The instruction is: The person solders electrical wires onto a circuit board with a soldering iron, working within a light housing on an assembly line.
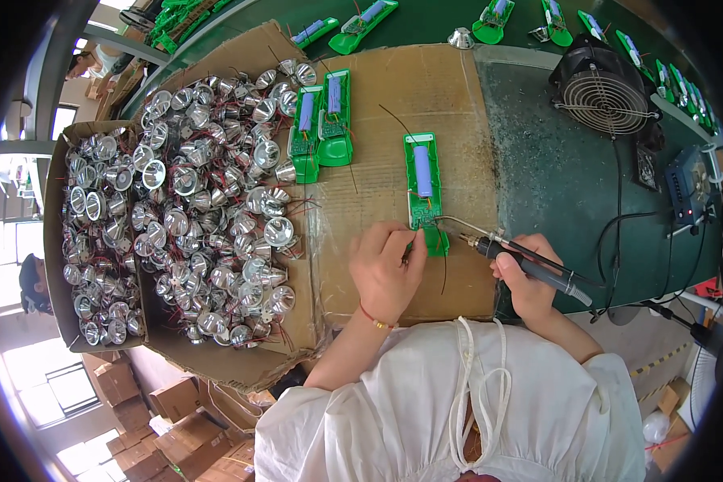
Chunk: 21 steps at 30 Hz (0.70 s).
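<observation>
On the cardboard sheet in front of me lies a green plastic housing (441, 243) with a purple cylindrical battery (422, 170) and a small circuit board (422, 210) in it. My left hand (386, 269) is at the housing's near left edge, fingers pinched together; what they hold is too small to make out. In my right hand (530, 281) is a soldering iron (548, 275) with a thin curved metal tube alongside. The iron's tip points left toward the board, and the tube's end reaches close to the board. Dark thin wires stick out above and below the housing.
Left stands an open cardboard box (297, 337) full of silver reflector cups (279, 231) with red wires. Two more green housings (335, 149) lie beside it. A black fan (606, 96) and a blue box-shaped unit (687, 189) with cables stand right. More housings line the far edge.
</observation>
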Motion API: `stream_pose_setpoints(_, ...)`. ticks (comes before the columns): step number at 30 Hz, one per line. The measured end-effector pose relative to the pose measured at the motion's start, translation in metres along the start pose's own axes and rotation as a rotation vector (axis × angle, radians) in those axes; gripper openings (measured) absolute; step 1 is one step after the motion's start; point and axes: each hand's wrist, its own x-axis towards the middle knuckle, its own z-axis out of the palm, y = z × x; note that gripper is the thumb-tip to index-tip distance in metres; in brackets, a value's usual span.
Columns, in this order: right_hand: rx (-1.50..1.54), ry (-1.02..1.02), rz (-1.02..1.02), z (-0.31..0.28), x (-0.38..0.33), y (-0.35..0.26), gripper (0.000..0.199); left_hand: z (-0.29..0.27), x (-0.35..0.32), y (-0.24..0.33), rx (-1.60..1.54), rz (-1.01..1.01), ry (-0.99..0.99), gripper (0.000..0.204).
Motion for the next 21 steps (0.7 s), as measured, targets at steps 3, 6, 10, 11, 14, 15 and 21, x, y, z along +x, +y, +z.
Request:
stream_pose_setpoints(3, -0.001, 0.008, -0.006, -0.0004, 0.0005, 0.0014, 0.017, 0.0018, -0.0002, -0.0006, 0.005, 0.027, 0.011, 0.011)
stream_pose_setpoints(6, -0.008, 0.001, -0.009, -0.0007, 0.0009, 0.001, 0.017, 0.0015, -0.0003, 0.0007, -0.001, 0.026, 0.01, 0.011)
stream_pose_setpoints(10, -0.015, -0.004, -0.015, -0.0006, 0.0012, 0.003, 0.017, 0.0008, 0.0, 0.0036, -0.008, 0.022, -0.014, 0.01)
stream_pose_setpoints(11, -0.006, -0.004, -0.007, -0.0001, 0.0011, 0.0025, 0.017, 0.0012, -0.0009, 0.0037, -0.008, 0.022, -0.014, 0.01)
stream_pose_setpoints(14, -0.004, -0.005, 0.002, 0.0001, 0.0004, -0.0003, 0.017, 0.0014, -0.0038, 0.0035, -0.001, 0.017, -0.015, 0.01)
stream_pose_setpoints(15, -0.011, -0.007, 0.003, 0.0002, -0.0002, -0.001, 0.017, 0.0006, -0.0043, 0.0041, -0.005, 0.003, -0.027, 0.01)
stream_pose_setpoints(21, -0.024, -0.031, -0.006, -0.0007, 0.0007, 0.0049, 0.017, 0.0037, -0.0063, 0.0026, -0.009, -0.01, -0.039, 0.01)
